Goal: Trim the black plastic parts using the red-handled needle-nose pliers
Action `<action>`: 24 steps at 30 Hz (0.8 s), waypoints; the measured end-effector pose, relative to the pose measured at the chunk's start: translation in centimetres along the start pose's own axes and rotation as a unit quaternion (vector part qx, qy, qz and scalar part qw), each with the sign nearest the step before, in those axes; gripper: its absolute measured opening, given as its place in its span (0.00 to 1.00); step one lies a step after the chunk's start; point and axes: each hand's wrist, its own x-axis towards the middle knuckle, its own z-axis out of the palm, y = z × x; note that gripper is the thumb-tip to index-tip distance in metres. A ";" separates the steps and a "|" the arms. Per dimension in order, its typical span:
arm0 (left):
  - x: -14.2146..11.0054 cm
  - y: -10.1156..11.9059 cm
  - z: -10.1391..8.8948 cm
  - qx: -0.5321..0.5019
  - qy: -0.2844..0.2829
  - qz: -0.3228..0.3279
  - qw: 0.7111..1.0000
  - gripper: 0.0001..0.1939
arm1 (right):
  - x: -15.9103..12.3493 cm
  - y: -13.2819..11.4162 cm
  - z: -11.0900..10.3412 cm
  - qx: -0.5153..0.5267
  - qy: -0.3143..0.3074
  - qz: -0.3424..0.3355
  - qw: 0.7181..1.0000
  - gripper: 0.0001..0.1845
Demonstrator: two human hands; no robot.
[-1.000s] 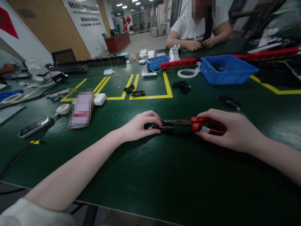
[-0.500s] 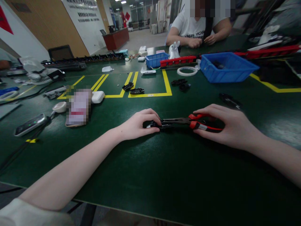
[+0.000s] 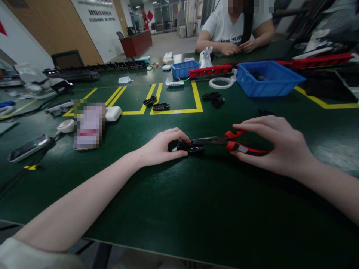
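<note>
your left hand point(image 3: 165, 147) pinches the black part point(image 3: 195, 147) — likely light, stiff, slick; hold its sides — while your right hand point(image 3: 282, 147) grasps the pliers point(image 3: 220, 140).

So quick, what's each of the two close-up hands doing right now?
Left hand: closed on a small black part, thumb and fingers gripping it.
Right hand: holding red-handled pliers, their handles spread apart.

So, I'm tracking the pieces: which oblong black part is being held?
The oblong black part between the fingers of the left hand; the other black parts lie farther back, unheld.
</note>
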 end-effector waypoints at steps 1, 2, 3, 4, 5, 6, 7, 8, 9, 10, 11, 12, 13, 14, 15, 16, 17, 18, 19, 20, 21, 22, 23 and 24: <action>0.0 0.0 0.0 0.003 0.001 0.000 1.000 0.13 | 0.0 -0.1 -0.1 -0.009 -0.001 -0.005 1.000 0.23; 0.0 0.0 0.0 0.003 0.003 0.000 1.000 0.13 | 0.0 -0.1 -0.2 -0.015 -0.004 -0.007 1.000 0.24; -0.1 0.0 0.0 0.000 0.004 0.000 1.000 0.13 | -0.1 -0.1 -0.3 -0.020 -0.008 -0.011 1.000 0.25; -0.1 0.0 0.0 -0.005 0.004 -0.002 1.000 0.14 | -0.1 -0.1 -0.3 -0.028 -0.013 -0.016 0.999 0.27; -0.1 0.0 0.0 -0.012 0.002 -0.004 1.000 0.14 | -0.2 -0.1 -0.4 -0.039 -0.009 -0.023 0.999 0.29; -0.1 0.0 0.1 -0.019 0.000 -0.005 1.000 0.14 | -0.2 -0.1 -0.3 -0.053 0.001 -0.031 0.998 0.30; -0.1 0.0 0.1 -0.024 -0.003 -0.003 1.000 0.14 | -0.3 0.0 -0.3 -0.069 0.013 -0.041 0.997 0.31; -0.1 0.0 0.1 -0.026 -0.005 0.000 1.000 0.14 | -0.3 0.0 -0.2 -0.083 0.025 -0.049 0.995 0.31; 0.0 0.0 0.1 -0.026 -0.006 0.004 1.000 0.14 | -0.4 0.1 -0.2 -0.096 0.037 -0.056 0.993 0.31; 0.0 0.1 0.1 -0.026 -0.006 0.007 1.000 0.14 | -0.4 0.1 -0.2 -0.107 0.045 -0.062 0.991 0.31; -0.1 0.1 0.2 -0.026 -0.004 0.009 1.000 0.14 | -0.4 0.1 -0.1 -0.116 0.048 -0.068 0.990 0.31; -0.1 0.1 0.2 -0.027 0.000 0.010 1.000 0.14 | -0.4 0.0 -0.2 -0.122 0.047 -0.072 0.989 0.31; -0.1 0.1 0.2 -0.028 0.003 0.009 1.000 0.14 | -0.3 0.0 -0.2 -0.126 0.053 -0.077 0.988 0.31; -0.1 0.1 0.2 -0.029 0.007 0.008 1.000 0.14 | -0.3 0.0 -0.2 -0.128 0.058 -0.080 0.987 0.31; -0.2 0.1 0.2 -0.029 0.011 0.008 0.999 0.13 | -0.3 0.0 -0.2 -0.130 0.066 -0.084 0.986 0.31; -0.2 0.1 0.2 -0.028 0.015 0.009 0.999 0.13 | -0.3 0.0 -0.3 -0.130 0.074 -0.087 0.985 0.31; -0.2 0.2 0.2 -0.028 0.020 0.010 0.999 0.12 | -0.2 0.0 -0.3 -0.130 0.083 -0.089 0.984 0.31; -0.2 0.3 0.2 -0.032 0.027 0.010 0.999 0.11 | -0.2 0.0 -0.3 -0.131 0.088 -0.091 0.983 0.32; -0.2 0.4 0.3 -0.040 0.036 0.011 0.999 0.10 | -0.2 0.0 -0.4 -0.134 0.090 -0.092 0.983 0.32; -0.2 0.5 0.3 -0.051 0.044 0.010 0.998 0.10 | -0.2 0.0 -0.4 -0.137 0.089 -0.093 0.982 0.32; -0.2 0.7 0.4 -0.062 0.050 0.011 0.997 0.09 | -0.2 0.0 -0.4 -0.138 0.088 -0.094 0.982 0.32; -0.2 0.9 0.5 -0.073 0.053 0.012 0.996 0.09 | -0.2 0.0 -0.3 -0.140 0.084 -0.095 0.982 0.32; -0.1 1.0 0.6 -0.082 0.054 0.013 0.995 0.09 | -0.1 -0.1 -0.3 -0.140 0.081 -0.096 0.982 0.32; -0.1 1.2 0.8 -0.088 0.055 0.014 0.995 0.08 | -0.1 -0.1 -0.3 -0.139 0.079 -0.097 0.982 0.31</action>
